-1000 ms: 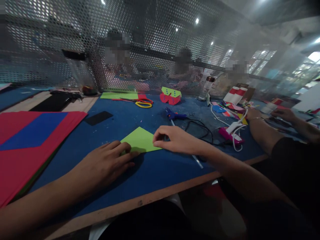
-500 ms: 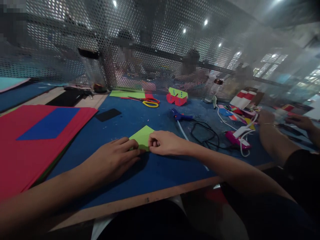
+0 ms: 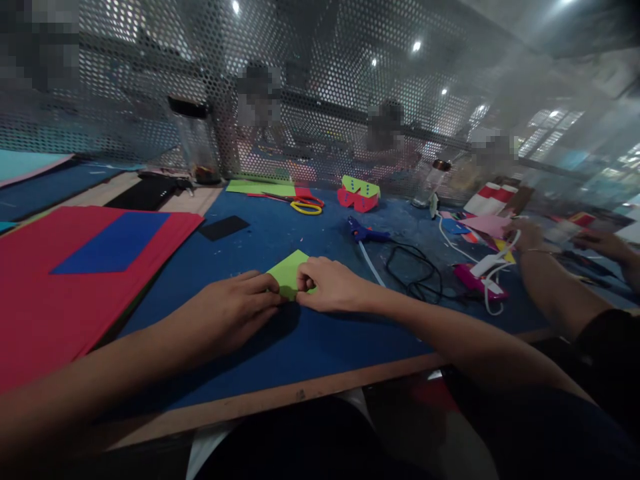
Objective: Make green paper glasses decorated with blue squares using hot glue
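Note:
A small light-green sheet of paper (image 3: 291, 268) lies on the blue tabletop, with one corner pointing away from me. My left hand (image 3: 245, 301) pinches its near left edge, fingers closed. At the near right edge my right hand (image 3: 327, 285) grips the same paper between curled fingers and thumb. The fingers cover the paper's near edge, so I cannot tell how it is folded there. Beyond the paper and to the right lies a blue glue gun (image 3: 366, 231) with a clear glue stick in it.
Red sheets (image 3: 35, 287) with a blue piece (image 3: 113, 241) on top lie left. A black card (image 3: 224, 228), scissors (image 3: 305, 204) and a green-and-red paper butterfly (image 3: 359, 195) are farther back. A pink power strip (image 3: 480, 281) lies right, near another person's hand (image 3: 525, 235).
The view has shifted slightly, moving the tabletop objects right. Both my hands stay on the green paper. At the right, a pink sheet now shows by the other person's hand.

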